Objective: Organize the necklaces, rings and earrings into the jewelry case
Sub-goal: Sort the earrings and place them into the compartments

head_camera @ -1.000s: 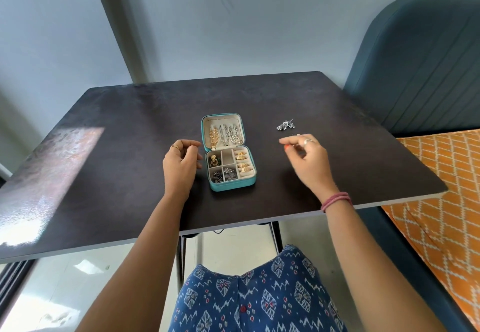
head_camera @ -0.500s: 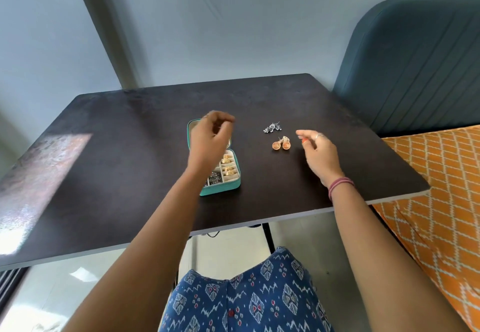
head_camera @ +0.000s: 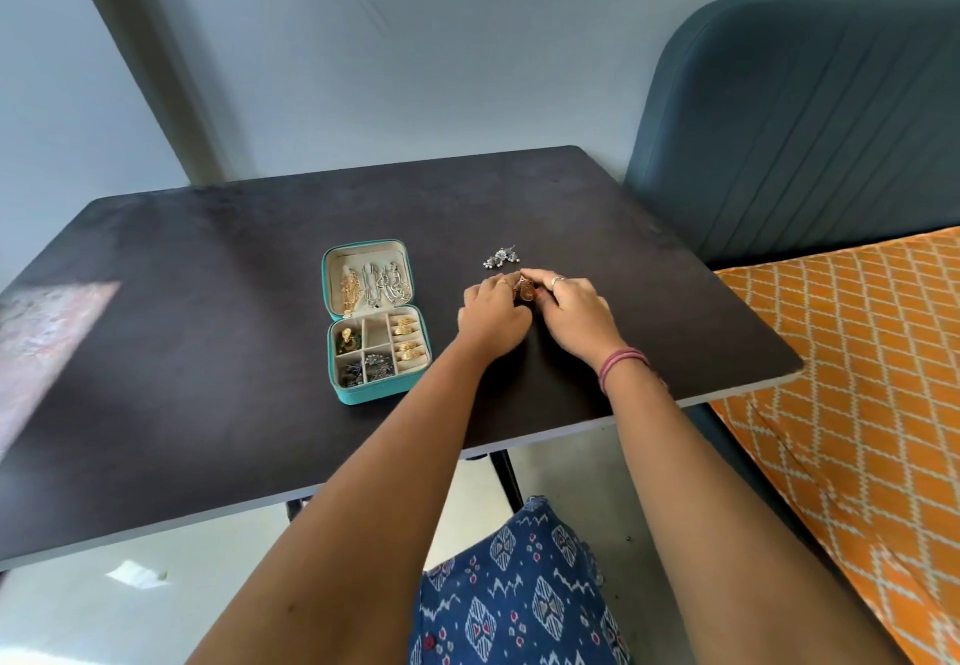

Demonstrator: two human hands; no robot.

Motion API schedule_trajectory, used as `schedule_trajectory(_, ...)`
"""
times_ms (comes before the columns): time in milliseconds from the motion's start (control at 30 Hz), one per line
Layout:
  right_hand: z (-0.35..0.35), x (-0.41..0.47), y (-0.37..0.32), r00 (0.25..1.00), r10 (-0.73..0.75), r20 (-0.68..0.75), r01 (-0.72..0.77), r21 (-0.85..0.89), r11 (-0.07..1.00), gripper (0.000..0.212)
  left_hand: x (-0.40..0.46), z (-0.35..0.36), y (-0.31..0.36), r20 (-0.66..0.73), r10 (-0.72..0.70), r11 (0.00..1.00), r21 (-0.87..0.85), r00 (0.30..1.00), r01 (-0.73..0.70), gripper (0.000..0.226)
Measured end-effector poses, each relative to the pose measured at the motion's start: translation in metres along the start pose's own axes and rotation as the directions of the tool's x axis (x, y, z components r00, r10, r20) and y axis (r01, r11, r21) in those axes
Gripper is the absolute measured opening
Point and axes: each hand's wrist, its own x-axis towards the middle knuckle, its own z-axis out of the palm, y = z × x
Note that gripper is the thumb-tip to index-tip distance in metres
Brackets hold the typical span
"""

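A teal jewelry case (head_camera: 384, 390) lies open on the dark table (head_camera: 208, 311), with necklaces in its lid and rings and earrings in its compartments. To its right, my left hand (head_camera: 491, 313) and my right hand (head_camera: 571, 308) meet over a pair of orange-gold earrings (head_camera: 524, 290). Fingertips of both hands pinch the earrings. Just beyond my hands lies a pair of silver-blue earrings (head_camera: 501, 256) on the table.
A dark blue padded headboard (head_camera: 805, 118) and an orange patterned bedcover (head_camera: 857, 378) sit right of the table. A grey wall stands behind it. A sunlit patch (head_camera: 47, 331) marks the table's left edge. My blue patterned clothing (head_camera: 514, 591) shows below.
My left hand has moved from beside the case, across it, to the orange-gold earrings at the right. My right hand has closed in on the same earrings. The camera has shifted.
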Motion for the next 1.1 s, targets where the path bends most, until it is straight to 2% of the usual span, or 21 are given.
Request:
schedule_trajectory(133, 0.001, 0.0, 0.001, 1.0, -0.001, 0.008, 0.001, -0.001, 1.0, 0.036, -0.001, 0.005, 0.001, -0.045, 0.012, 0.999, 0.043, 0.999, -0.01, 0.054)
schedule_trajectory(300, 0.001, 0.001, 0.002, 1.0, -0.011, -0.002, 0.011, 0.055, 0.998, 0.034, -0.001, 0.006, -0.003, -0.098, 0.014, 0.999, -0.047, 0.995, -0.019, 0.05)
schedule_trajectory(400, 0.001, -0.001, 0.004, 1.0, 0.0, -0.011, 0.003, 0.222, 0.975, 0.031, -0.008, 0.008, -0.006, -0.183, 0.029, 0.979, -0.193, 0.983, -0.064, 0.044)
schedule_trajectory(533, -0.001, -0.007, 0.006, 0.999, 0.027, -0.038, -0.002, 0.548, 0.837, 0.029, -0.018, 0.008, -0.01, -0.265, -0.011, 0.868, -0.48, 0.964, -0.122, 0.04)
schedule_trajectory(700, -0.007, -0.011, 0.004, 0.985, 0.096, -0.143, 0.036, 0.717, 0.696, 0.025, -0.02, 0.007, -0.014, -0.339, -0.049, 0.769, -0.613, 0.94, -0.181, 0.038)
schedule_trajectory(767, -0.009, -0.012, 0.003, 0.968, 0.162, -0.194, 0.045, 0.764, 0.644, 0.023, -0.02, 0.008, -0.016, -0.332, -0.062, 0.738, -0.65, 0.941, -0.181, 0.035)
schedule_trajectory(867, -0.012, -0.014, 0.002, 0.944, 0.22, -0.245, 0.067, 0.798, 0.6, 0.021, -0.025, 0.009, -0.017, -0.338, -0.077, 0.666, -0.717, 0.938, -0.203, 0.02)
schedule_trajectory(1100, -0.014, -0.015, 0.001, 0.938, 0.238, -0.253, 0.048, 0.773, 0.633, 0.027, -0.036, 0.01, -0.018, -0.334, -0.05, 0.562, -0.788, 0.941, -0.25, 0.012)
